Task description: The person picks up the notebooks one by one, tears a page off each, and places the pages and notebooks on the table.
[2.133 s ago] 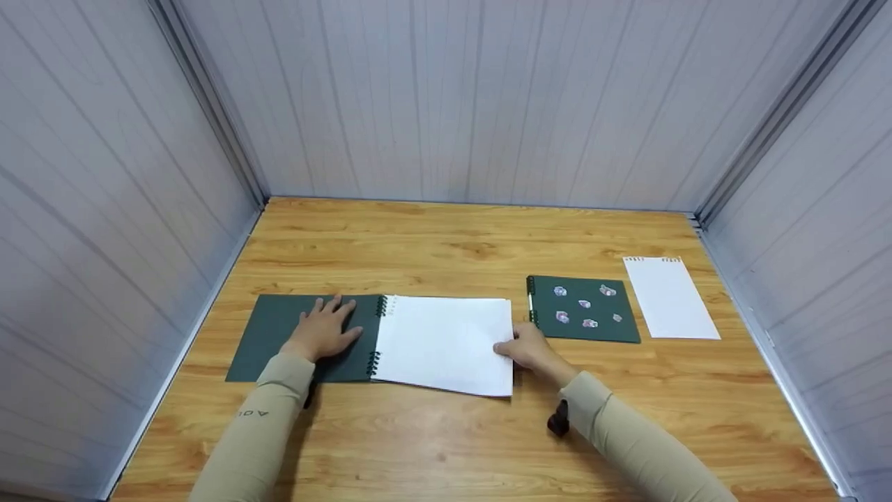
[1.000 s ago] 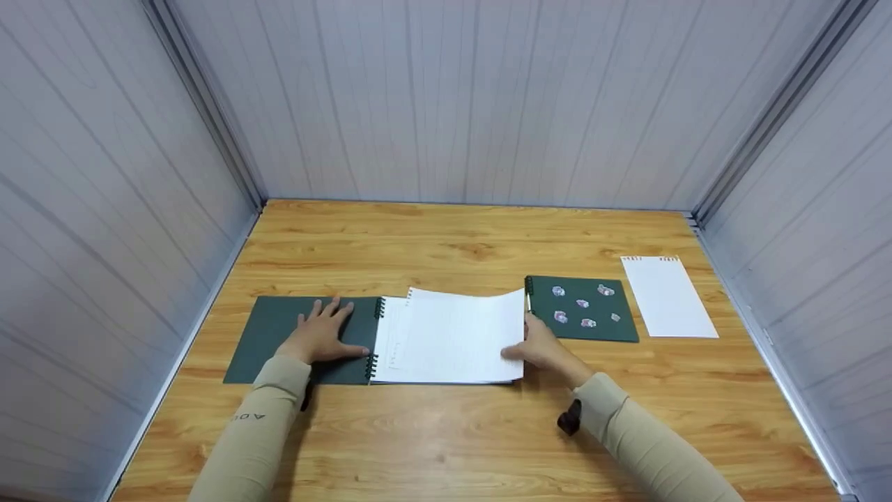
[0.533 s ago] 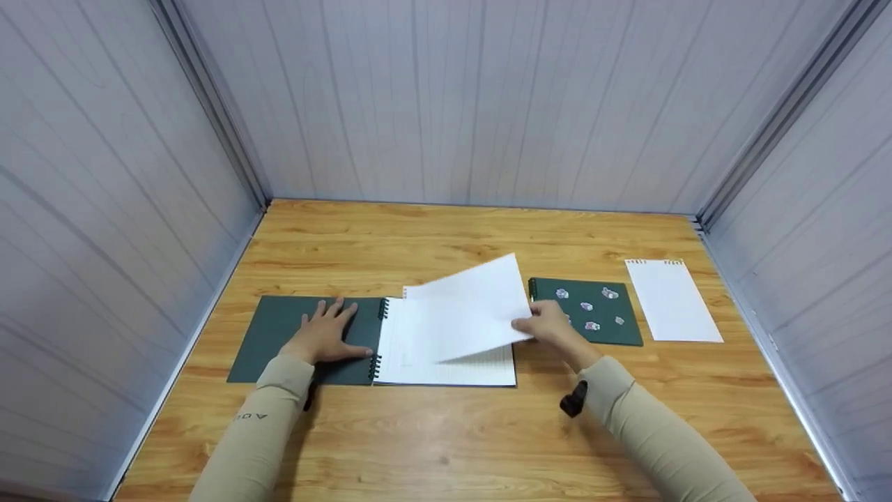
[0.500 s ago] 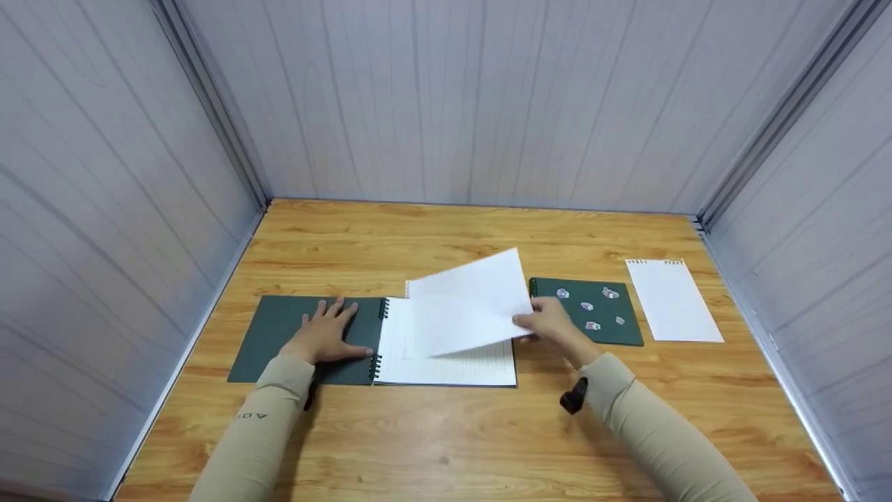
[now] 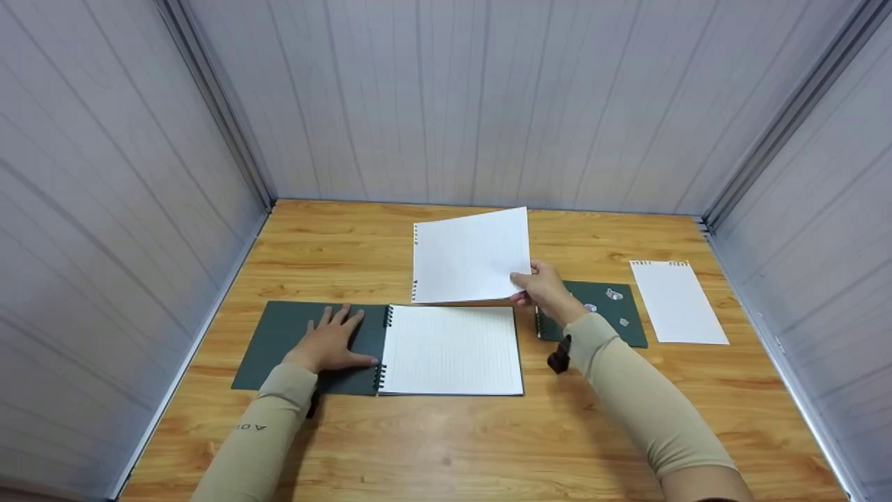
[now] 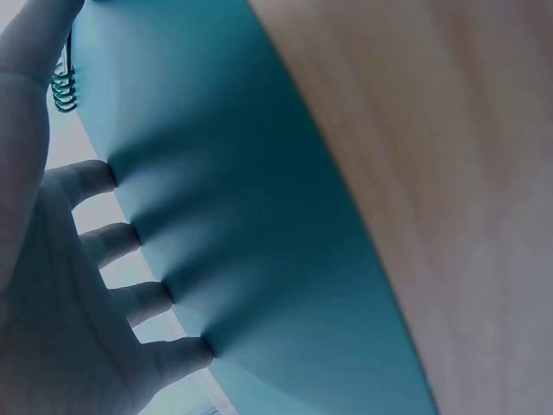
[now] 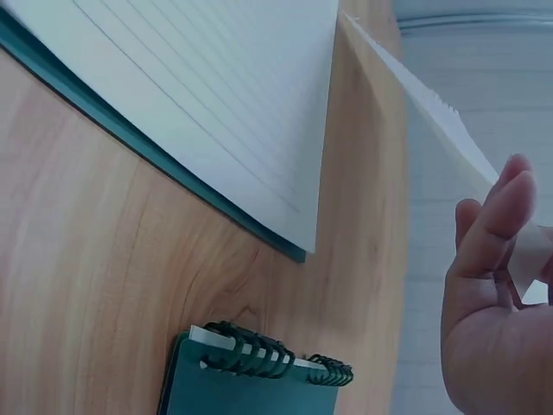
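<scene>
A spiral notebook lies spread on the table, its dark green cover to the left and lined white pages to the right of the black coils. My left hand rests on the cover with fingers spread, the thumb reaching the coils; in the left wrist view the fingertips press on the cover. My right hand pinches a loose white sheet by its lower right corner. Punched holes run along the sheet's left edge. It is raised behind the notebook, apart from it.
A smaller green spiral notebook with stickers lies to the right, partly hidden by my right hand and forearm. Farther right is another loose white sheet with torn holes along its top. Pale panel walls enclose the wooden table.
The sheet in my right hand has come off the coils, then lifted and moved back, uncovering the lined page beneath. My left hand stays on the cover, its thumb shifted to the coils.
</scene>
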`<state>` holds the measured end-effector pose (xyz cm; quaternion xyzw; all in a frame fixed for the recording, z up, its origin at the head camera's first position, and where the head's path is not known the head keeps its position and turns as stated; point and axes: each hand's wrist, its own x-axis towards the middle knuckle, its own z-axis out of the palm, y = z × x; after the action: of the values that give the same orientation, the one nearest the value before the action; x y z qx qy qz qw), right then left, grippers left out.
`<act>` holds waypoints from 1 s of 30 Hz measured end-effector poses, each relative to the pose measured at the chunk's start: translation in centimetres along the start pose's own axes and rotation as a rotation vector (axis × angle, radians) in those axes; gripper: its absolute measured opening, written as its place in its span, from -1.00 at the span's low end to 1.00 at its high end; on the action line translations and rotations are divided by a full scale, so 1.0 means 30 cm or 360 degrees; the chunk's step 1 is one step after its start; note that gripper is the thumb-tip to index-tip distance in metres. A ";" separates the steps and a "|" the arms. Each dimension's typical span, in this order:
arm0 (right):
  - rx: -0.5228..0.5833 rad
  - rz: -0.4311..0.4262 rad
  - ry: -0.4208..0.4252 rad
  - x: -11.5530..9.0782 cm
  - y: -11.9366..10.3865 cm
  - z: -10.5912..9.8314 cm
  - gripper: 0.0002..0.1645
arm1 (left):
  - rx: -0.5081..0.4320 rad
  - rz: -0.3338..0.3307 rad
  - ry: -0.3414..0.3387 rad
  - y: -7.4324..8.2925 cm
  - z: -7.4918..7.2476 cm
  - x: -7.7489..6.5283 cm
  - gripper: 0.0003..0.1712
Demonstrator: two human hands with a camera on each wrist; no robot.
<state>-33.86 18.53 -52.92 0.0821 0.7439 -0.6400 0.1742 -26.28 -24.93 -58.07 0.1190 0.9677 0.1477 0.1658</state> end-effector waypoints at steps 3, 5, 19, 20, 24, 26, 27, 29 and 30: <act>-0.0004 0.0036 0.0035 0.034 0.014 0.007 -0.38 | -0.0005 0.0007 0.0006 0.002 0.005 -0.009 0.32; -0.0012 0.0055 0.0070 0.053 0.029 0.013 -0.44 | -0.0010 0.0013 0.0011 0.002 0.007 -0.014 0.32; -0.0430 0.0039 0.0536 0.125 0.129 0.095 -0.68 | -0.0031 0.0034 0.0107 -0.014 0.034 -0.033 0.26; -0.0499 0.0032 0.0560 0.127 0.132 0.097 -0.63 | -0.0041 0.0028 0.0134 -0.017 0.034 -0.033 0.23; -0.0728 0.0023 0.0617 0.129 0.140 0.100 -0.48 | -0.0049 -0.0080 0.0307 -0.041 0.023 -0.041 0.02; -0.0813 0.0014 0.0621 0.128 0.140 0.098 -0.44 | -0.0038 -0.0175 0.0401 -0.060 0.010 -0.054 -0.09; -0.0855 0.0005 0.0619 0.126 0.138 0.095 -0.43 | -0.0030 -0.0229 0.0431 -0.071 0.001 -0.063 -0.13; -0.0908 -0.0018 0.0618 0.120 0.132 0.090 -0.41 | -0.0033 -0.0345 0.0445 -0.095 -0.020 -0.089 -0.15; -0.0920 -0.0029 0.0617 0.116 0.127 0.087 -0.41 | -0.0034 -0.0399 0.0429 -0.107 -0.030 -0.104 -0.14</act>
<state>-35.36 16.24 -58.01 0.1427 0.9143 -0.3769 0.0402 -24.32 -29.02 -57.40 -0.0251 0.9868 0.1508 0.0530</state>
